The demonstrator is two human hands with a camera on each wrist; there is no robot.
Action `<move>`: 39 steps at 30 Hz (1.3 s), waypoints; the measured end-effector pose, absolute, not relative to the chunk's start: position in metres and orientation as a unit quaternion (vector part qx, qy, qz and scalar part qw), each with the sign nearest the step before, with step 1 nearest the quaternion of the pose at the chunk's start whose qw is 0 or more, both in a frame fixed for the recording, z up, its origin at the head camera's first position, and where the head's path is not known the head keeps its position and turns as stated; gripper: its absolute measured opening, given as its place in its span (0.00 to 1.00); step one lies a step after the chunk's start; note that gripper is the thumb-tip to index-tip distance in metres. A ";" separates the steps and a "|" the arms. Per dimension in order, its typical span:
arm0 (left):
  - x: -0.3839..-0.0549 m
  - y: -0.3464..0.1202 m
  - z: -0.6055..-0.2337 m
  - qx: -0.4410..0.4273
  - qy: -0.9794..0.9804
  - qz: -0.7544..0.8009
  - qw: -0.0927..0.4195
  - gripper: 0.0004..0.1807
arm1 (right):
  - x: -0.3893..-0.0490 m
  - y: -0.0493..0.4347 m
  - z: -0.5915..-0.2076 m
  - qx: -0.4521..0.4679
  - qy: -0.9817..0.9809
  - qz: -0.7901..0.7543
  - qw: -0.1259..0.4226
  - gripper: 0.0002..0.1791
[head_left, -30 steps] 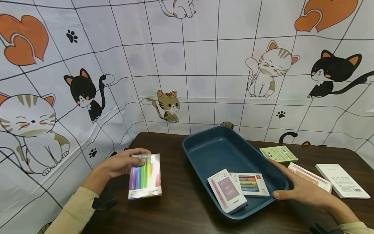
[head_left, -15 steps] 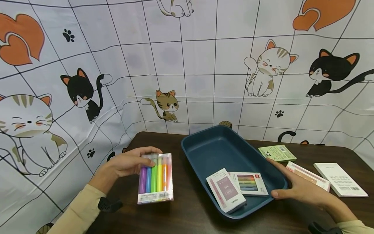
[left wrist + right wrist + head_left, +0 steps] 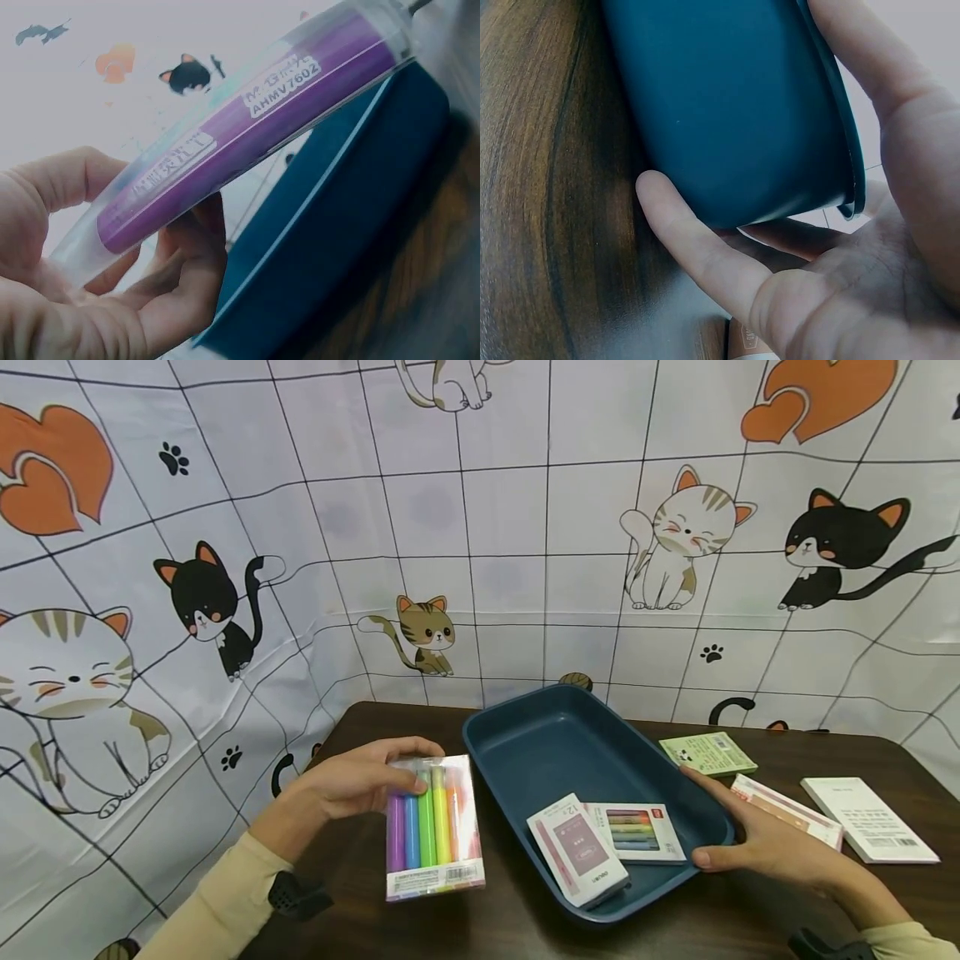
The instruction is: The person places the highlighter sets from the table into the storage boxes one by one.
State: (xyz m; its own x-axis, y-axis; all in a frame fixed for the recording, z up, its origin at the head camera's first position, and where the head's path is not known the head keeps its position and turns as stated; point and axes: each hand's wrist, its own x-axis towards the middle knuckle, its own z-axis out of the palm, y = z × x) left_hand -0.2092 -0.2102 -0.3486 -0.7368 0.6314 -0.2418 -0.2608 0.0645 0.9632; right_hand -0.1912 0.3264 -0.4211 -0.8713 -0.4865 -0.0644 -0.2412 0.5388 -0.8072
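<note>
My left hand [image 3: 371, 783] holds a clear pack of highlighters [image 3: 433, 827] by its upper left, thumb on the front face. Purple, blue, green, yellow and orange pens show through the plastic, and the pack is raised above the table, left of a dark blue bin [image 3: 551, 739]. Side-on in the left wrist view, the purple highlighter [image 3: 255, 135] faces the camera. My right hand [image 3: 780, 847] grips the bin's near right corner. In the right wrist view its thumb lies at the rim [image 3: 847, 142] and its fingers reach along the outer wall [image 3: 727, 105].
Inside the bin, a white and pink box [image 3: 577, 852] leans over a box with coloured stripes [image 3: 637, 832]. Right of the bin lie a green pack [image 3: 708, 753], a slim pink and white box [image 3: 787, 812] and a white box [image 3: 858, 818] on the brown table [image 3: 517, 927].
My left hand has carried the highlighters rightward and a little nearer, up close to the bin's left side. The right hand keeps its place on the bin.
</note>
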 end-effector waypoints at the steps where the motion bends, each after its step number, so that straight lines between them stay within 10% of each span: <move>1: -0.210 -0.207 -0.349 0.141 0.649 0.670 0.333 0.31 | -0.191 0.326 -0.421 -0.211 0.866 -0.431 0.141 0.53; 39: -0.266 -0.089 -0.348 0.079 0.658 0.681 0.312 0.34 | -0.196 0.329 -0.426 -0.212 0.875 -0.418 0.122 0.54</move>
State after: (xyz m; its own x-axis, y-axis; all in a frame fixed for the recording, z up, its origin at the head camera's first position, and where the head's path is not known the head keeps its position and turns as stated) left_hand -0.2657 -0.0892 -0.3483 -0.7931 0.5279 -0.3039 -0.3211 0.0615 0.9450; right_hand -0.1957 0.3291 -0.4259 -0.8803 -0.4730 -0.0364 -0.2686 0.5602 -0.7836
